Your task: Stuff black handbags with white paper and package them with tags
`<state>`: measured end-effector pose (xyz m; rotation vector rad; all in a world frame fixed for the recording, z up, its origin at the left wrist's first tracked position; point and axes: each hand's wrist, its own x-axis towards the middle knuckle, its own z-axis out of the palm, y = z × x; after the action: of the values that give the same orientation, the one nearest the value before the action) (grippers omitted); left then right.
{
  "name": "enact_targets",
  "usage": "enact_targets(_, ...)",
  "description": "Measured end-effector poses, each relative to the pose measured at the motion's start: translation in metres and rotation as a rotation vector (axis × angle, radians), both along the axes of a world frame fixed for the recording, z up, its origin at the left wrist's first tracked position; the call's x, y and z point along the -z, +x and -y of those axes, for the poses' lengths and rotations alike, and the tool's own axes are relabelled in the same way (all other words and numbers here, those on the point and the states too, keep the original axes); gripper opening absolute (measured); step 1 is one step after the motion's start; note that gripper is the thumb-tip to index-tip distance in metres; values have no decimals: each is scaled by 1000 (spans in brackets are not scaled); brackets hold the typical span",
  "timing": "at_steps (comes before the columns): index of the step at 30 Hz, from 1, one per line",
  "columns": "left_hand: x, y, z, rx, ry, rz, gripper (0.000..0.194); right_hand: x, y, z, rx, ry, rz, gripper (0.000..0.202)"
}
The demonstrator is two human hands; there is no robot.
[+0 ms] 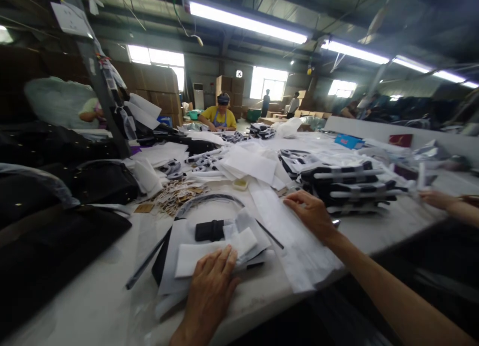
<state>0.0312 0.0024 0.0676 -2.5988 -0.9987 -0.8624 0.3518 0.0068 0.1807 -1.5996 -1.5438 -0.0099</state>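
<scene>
A black bag (160, 263) lies on the table with a wrapped, curved handle (209, 199) at its far side and white sheets over it. My left hand (213, 281) rests flat, fingers stretched, on a folded white foam piece (189, 259) on top. Beside the foam is a black strap piece (209, 230), partly under translucent wrapping. To the right, a long white sheet (282, 236) runs toward the table's front edge. My right hand (310, 214) is over the sheet's right side, fingers bent and thumb near the fingertips; whether they pinch anything is too small to tell.
Wrapped black straps (348, 189) are stacked at right; loose tags (179, 196) and white papers (249, 161) lie behind the bag. Black bags (56, 256) fill the left. Another person's hand (436, 199) is at far right; a person in yellow (219, 117) sits across.
</scene>
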Motion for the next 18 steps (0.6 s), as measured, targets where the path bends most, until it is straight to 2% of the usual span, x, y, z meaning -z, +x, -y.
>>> enact_targets(2, 3, -2, -3, 18, 48, -13, 43, -10, 48, 28, 228, -37, -37, 24)
enact_targets(4, 6, -4, -6, 33, 81, -13, 45, -12, 91, 49, 413, -158, -127, 24)
enact_targets(5, 7, -4, -7, 41, 90, -10, 46, -11, 108, 55, 459, -245, -196, 23)
enact_targets(7, 7, -5, -9, 54, 99, -13, 50, -3, 130, 61, 466, -405, -331, 26)
enact_targets(9, 6, -6, -10, 59, 106, -22, 53, 8, 139, 58, 407, -506, -434, 33)
enact_targets(12, 7, -8, -12, 63, 123, -20, 57, 21, 138, 49, 339, -557, -529, 38)
enact_targets(18, 16, -10, -21, 58, 154, -29, 69, 27, 131, 30, 304, -490, -604, 28)
